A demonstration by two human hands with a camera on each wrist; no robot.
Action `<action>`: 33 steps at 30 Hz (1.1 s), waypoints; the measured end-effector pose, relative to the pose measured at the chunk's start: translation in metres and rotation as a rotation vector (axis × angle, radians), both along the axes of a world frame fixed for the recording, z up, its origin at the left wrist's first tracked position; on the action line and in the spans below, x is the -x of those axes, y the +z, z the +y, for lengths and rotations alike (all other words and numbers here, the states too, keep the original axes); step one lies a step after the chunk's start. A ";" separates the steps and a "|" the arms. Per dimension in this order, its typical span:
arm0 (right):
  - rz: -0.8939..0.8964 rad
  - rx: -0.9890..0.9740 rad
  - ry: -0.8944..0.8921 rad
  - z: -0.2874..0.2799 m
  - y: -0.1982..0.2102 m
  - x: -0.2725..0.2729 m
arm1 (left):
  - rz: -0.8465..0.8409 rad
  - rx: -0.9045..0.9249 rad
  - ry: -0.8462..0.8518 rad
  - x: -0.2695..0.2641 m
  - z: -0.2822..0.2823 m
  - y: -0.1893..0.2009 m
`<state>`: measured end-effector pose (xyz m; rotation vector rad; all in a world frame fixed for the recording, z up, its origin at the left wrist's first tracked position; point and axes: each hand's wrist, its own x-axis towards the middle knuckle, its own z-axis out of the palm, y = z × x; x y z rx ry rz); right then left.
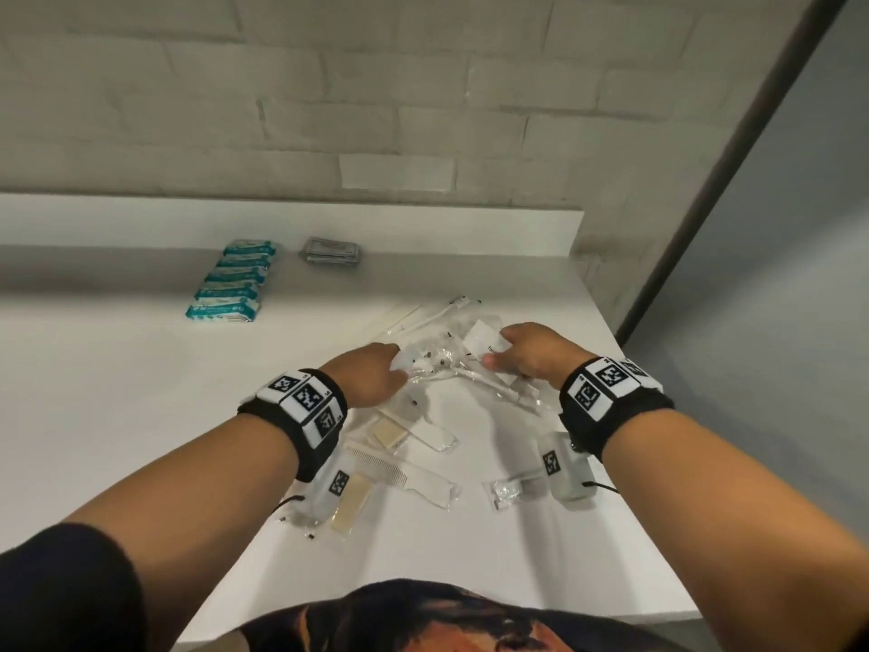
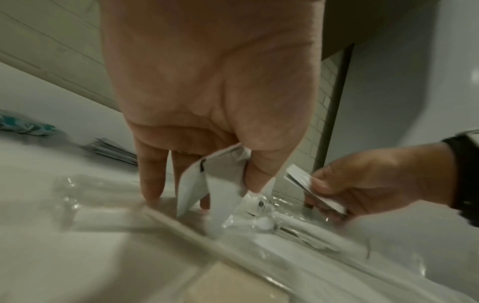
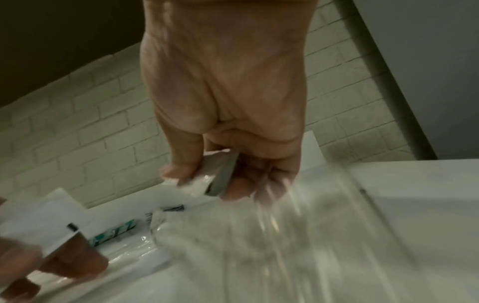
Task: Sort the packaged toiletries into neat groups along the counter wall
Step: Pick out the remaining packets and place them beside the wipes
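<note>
While my left hand [image 1: 374,376] pinches a white sachet [image 2: 207,184] and my right hand [image 1: 531,355] grips flat packets [image 3: 215,174], slippery wrappers could slide loose onto the tabletop [image 1: 117,392].

Dim, greenish indoor light, soft shadow under the ledge [image 1: 282,223], white counter [image 1: 117,392] evenly lit, wrist views smeared by motion blur, clear wrappers [image 2: 259,221] glinting, wide-angle bending at edges

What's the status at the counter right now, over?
Left hand pinches a white sachet. Right hand grips flat white packets. Clear-wrapped pile between them unsorted. Teal packs lined by wall.
</note>
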<state>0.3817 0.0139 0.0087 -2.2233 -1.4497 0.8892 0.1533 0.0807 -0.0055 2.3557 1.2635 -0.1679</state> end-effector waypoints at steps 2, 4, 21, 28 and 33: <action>0.040 -0.015 -0.065 0.009 -0.002 -0.001 | 0.030 0.001 -0.051 0.000 -0.003 -0.005; 0.122 -0.095 -0.187 0.021 -0.002 -0.001 | 0.001 0.007 -0.054 0.000 -0.002 -0.004; -0.366 0.250 -0.112 0.110 -0.036 0.024 | 0.060 -0.033 0.071 -0.028 0.082 -0.013; -0.341 0.342 0.076 0.095 -0.020 0.030 | -0.053 0.071 0.048 -0.025 0.049 -0.006; -0.354 0.329 0.063 0.081 -0.008 0.039 | -0.172 0.200 0.122 -0.013 0.034 0.006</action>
